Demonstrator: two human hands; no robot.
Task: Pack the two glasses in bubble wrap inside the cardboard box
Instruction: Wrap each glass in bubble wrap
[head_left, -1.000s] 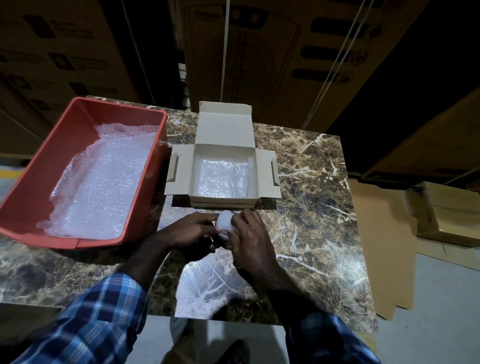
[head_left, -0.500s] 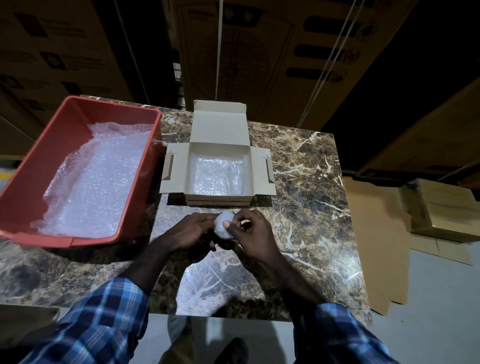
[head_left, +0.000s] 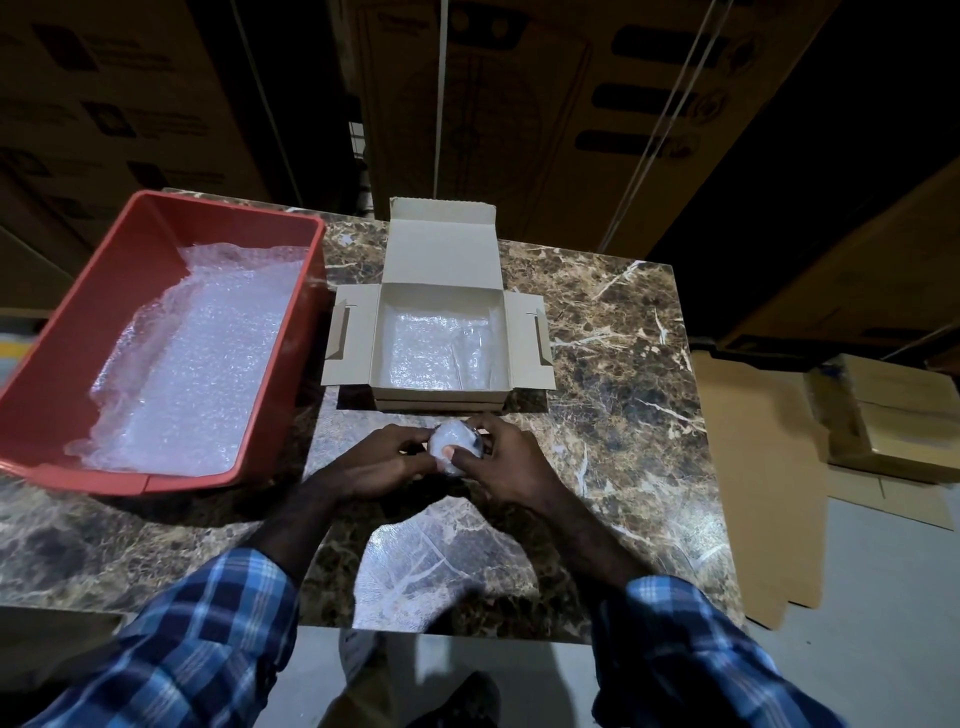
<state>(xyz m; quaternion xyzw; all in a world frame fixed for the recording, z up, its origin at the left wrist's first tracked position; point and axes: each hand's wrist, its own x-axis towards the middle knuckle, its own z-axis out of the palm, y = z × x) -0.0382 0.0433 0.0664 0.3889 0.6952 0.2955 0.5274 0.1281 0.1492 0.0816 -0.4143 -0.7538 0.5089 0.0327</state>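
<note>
left hand (head_left: 382, 460): fingers curled, holding a wrapped glass (head_left: 453, 447) | right hand (head_left: 506, 460): thumb and fingers curled on it too | both arms reach forward, hands close together

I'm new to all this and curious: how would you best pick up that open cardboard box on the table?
Probably by the two long outer walls of the cardboard box, one hand from each side, under the splayed side flaps. The flaps and the lid look too floppy to lift by, and the open top only shows loose bubble wrap.

One red tray (head_left: 67, 332), one open box (head_left: 441, 260), one wrapped glass (head_left: 453, 446), two hands.
</note>
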